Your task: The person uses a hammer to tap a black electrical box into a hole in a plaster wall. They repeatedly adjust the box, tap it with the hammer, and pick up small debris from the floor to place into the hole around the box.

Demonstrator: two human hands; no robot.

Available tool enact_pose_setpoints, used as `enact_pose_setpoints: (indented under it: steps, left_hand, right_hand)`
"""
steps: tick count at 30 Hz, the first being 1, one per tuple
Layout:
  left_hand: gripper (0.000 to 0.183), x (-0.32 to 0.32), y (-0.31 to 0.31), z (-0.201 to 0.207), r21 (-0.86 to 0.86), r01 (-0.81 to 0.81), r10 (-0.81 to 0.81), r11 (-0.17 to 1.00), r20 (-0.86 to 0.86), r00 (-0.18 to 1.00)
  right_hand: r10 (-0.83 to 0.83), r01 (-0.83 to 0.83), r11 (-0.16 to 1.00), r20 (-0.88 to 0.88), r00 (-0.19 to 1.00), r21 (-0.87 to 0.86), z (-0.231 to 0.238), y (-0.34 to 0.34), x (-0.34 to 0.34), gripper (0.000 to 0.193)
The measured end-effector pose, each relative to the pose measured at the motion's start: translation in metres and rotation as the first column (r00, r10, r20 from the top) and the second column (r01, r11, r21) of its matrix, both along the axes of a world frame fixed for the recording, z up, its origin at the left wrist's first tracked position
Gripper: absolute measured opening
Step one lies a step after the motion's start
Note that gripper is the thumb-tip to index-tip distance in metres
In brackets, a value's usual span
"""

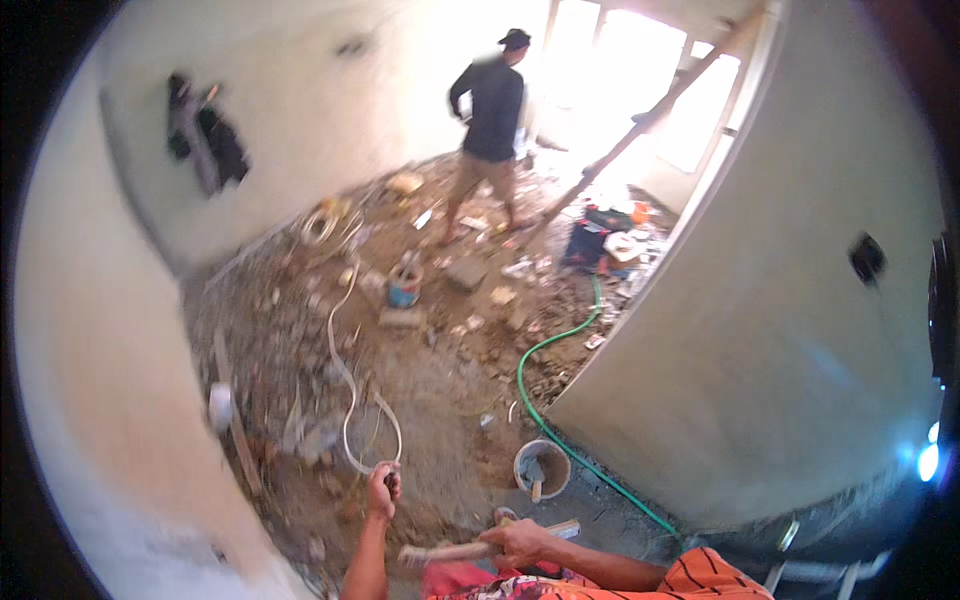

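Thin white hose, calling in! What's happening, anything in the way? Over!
Left grip closed on thin white flexible hose. Right grip around long pale wooden-looking bar. Round whitish bucket just beyond right grip, apart from the hose.

A thin, off-white hose or cable point(351, 384) winds in loose curves from far left to near over the rubble-strewn floor point(440, 385). Gripped at its near bend, it doubles back, a short end pointing away. A slender, pale, wooden-looking stick point(450, 552) is held nearly level, near and right of it, its left part bare, its middle covered.
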State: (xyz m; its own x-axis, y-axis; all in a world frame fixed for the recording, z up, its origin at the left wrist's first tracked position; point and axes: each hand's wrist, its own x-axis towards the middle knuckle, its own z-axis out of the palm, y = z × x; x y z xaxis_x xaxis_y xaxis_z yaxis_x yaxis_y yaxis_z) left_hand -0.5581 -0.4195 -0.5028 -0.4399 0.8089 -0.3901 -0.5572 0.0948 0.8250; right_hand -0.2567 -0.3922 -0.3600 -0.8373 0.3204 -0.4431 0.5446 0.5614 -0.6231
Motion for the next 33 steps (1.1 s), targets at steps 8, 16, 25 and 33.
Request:
enact_pose_setpoints:
  steps: [8,16,25,33]
  left_hand:
    - [0.03,0.063,0.096,0.102,-0.085,0.638,-0.642,0.766,-0.026,0.767]
    - [0.028,0.236,0.15,0.094,0.137,0.757,-0.725,0.639,0.436,0.533]
    - [0.024,0.364,0.264,0.14,-0.003,0.981,-0.96,0.193,0.204,0.19]
    - [0.024,0.491,0.333,0.146,0.081,0.991,-0.994,-0.109,0.022,-0.111]
  right_hand:
    - [0.463,-0.407,0.886,-0.43,0.775,0.22,0.064,-0.043,-0.087,0.039]
    - [0.036,-0.188,0.971,-0.688,0.725,-0.147,0.059,-0.002,-0.022,0.028]
    - [-0.69,0.987,0.163,-0.717,0.105,-0.012,0.061,0.142,0.204,0.026]
    - [-0.772,0.974,0.003,-0.618,0.147,0.227,0.05,0.198,0.325,0.029]
